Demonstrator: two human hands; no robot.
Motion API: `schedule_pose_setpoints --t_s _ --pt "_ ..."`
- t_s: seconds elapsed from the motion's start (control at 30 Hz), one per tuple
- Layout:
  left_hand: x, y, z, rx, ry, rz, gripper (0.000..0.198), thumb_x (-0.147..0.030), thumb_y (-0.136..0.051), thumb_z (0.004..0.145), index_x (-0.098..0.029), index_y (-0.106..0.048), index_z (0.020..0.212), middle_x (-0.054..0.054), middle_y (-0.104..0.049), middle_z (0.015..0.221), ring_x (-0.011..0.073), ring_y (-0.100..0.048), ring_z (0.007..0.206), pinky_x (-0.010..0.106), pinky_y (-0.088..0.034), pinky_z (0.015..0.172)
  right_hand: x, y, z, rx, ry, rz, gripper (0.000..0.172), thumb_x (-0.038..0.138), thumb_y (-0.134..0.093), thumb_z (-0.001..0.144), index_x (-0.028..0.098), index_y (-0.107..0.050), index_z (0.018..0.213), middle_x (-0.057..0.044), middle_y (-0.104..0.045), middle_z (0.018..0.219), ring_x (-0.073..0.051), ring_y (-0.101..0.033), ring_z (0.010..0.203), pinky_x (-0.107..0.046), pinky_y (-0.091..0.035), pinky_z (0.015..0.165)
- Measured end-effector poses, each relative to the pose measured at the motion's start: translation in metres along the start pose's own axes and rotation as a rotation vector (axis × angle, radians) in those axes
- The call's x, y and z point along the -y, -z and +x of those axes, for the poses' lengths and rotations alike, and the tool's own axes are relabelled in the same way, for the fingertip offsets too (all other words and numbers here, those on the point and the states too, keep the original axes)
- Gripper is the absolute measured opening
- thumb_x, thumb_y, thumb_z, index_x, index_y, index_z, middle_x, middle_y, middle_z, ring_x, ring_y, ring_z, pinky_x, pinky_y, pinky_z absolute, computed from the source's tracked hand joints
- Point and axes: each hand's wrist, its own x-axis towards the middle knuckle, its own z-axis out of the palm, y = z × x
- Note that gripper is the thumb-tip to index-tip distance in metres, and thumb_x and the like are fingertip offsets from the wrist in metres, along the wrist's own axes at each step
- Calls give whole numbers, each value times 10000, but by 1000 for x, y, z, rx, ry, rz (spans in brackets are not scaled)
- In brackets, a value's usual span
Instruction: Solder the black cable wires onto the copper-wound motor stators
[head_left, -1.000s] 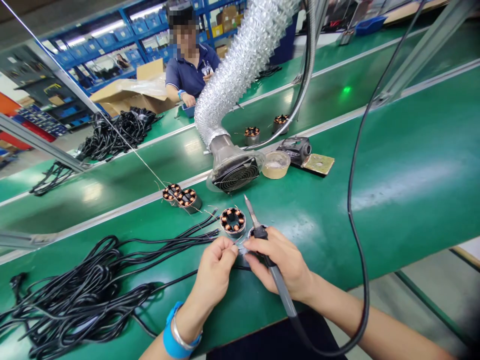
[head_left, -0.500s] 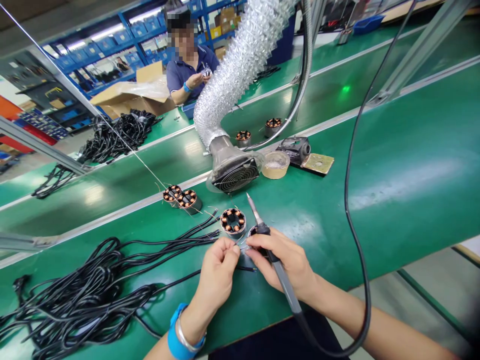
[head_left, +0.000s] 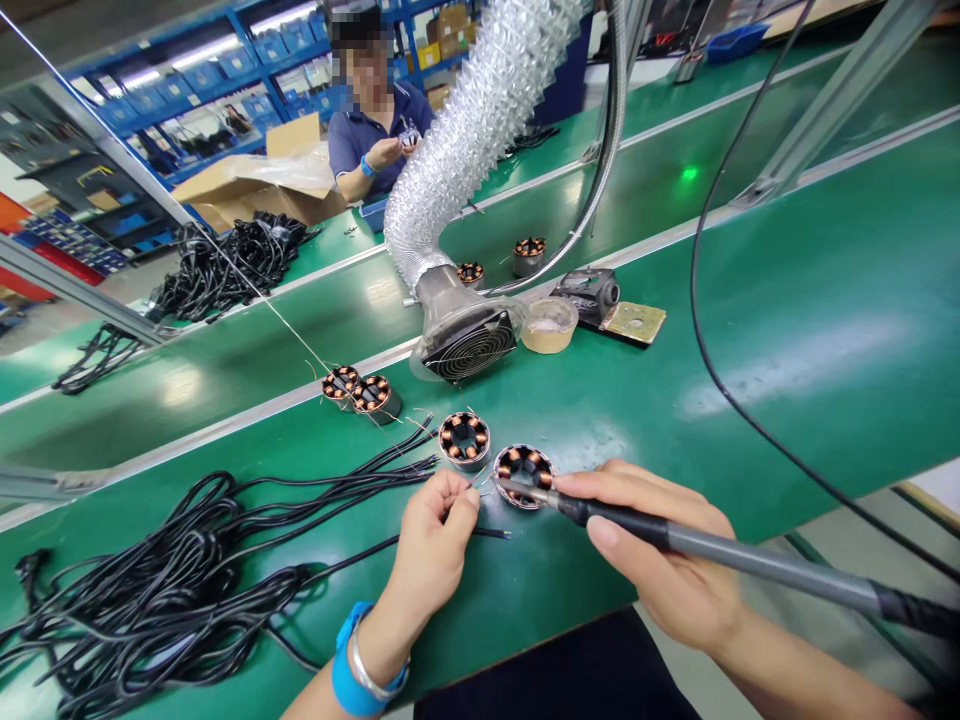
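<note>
My right hand (head_left: 660,560) is wrapped round a soldering iron (head_left: 697,545), whose metal tip points left over a motor stator (head_left: 546,468) with copper windings. Just left of that stator, my left hand (head_left: 439,535) pinches thin wires (head_left: 484,478) between thumb and fingertips. Where exactly the wires run is too small to make out. A second stator (head_left: 463,440) sits right behind the left fingertips. Below them the stripped end of a black cable (head_left: 491,533) lies on the green bench.
Black power cables (head_left: 165,590) are heaped at the left. Two more stators (head_left: 375,398) stand near the rail. A fume extractor (head_left: 471,345) hangs ahead, beside a round tub (head_left: 550,325) and a soldering stand (head_left: 592,295). A co-worker (head_left: 379,130) handles a part across the conveyor.
My right hand has moved right and turned the soldering iron from pointing up and away to pointing left, its tip now at the wires. The left hand has barely moved.
</note>
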Motion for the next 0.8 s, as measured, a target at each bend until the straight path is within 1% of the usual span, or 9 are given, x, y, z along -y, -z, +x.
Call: schedule_pose_setpoints --t_s 0.1,0.17,0.33,0.5,0.63,0.73,0.8 --pt "-2 -1 0 -16 -16 9 302 -421 -608 794 -201 -449 660 -90 -289 538 78 -214 486 212 -209 475 -2 -2 1 -50 -26 -11 179 164 -587 840 229 -694 967 -18 -701 769 -168 -645 634 -265 -508 541" --pt "-3 -1 -1 -24 -20 5 305 -420 -618 788 -200 -454 654 -89 -292 541 79 -217 487 211 -219 480 -4 -4 2 -66 -33 -10 159 163 -588 833 230 -688 938 -16 -710 788 -167 -656 645 -257 -518 552" --pt "-3 -2 -1 -31 -50 7 292 -409 -613 791 -199 -464 654 -75 -331 562 91 -267 516 215 -242 506 -6 -5 1 -54 -39 -7 151 165 -581 837 227 -685 928 -5 -699 767 -148 -643 627 -241 -504 549" --pt "-3 -3 0 -27 -67 24 267 -382 -583 806 -203 -450 658 -70 -341 572 101 -284 537 223 -243 521 -4 -6 2 -40 -23 11 157 151 -576 827 211 -681 926 -13 -697 762 -148 -638 621 -249 -491 539" --pt "-4 -3 -1 -27 -82 41 252 -365 -568 819 -204 -451 663 -68 -346 580 105 -291 548 227 -248 529 1 -8 4 6 12 18 183 127 -563 814 196 -678 937 -15 -673 729 -133 -596 567 -255 -468 508" --pt "-4 -3 -2 -30 -93 45 252 -363 -572 818 -203 -454 662 -67 -349 582 107 -298 549 227 -252 531 5 -10 4 9 56 13 211 116 -551 799 188 -675 953 -8 -616 656 -121 -525 502 -254 -415 454" --pt "-3 -3 -2 -30 -99 52 248 -358 -571 820 -203 -456 663 -66 -351 582 107 -301 548 228 -251 529 8 -12 2 9 100 -11 232 101 -537 789 185 -672 958 -12 -591 627 -128 -495 487 -264 -392 444"
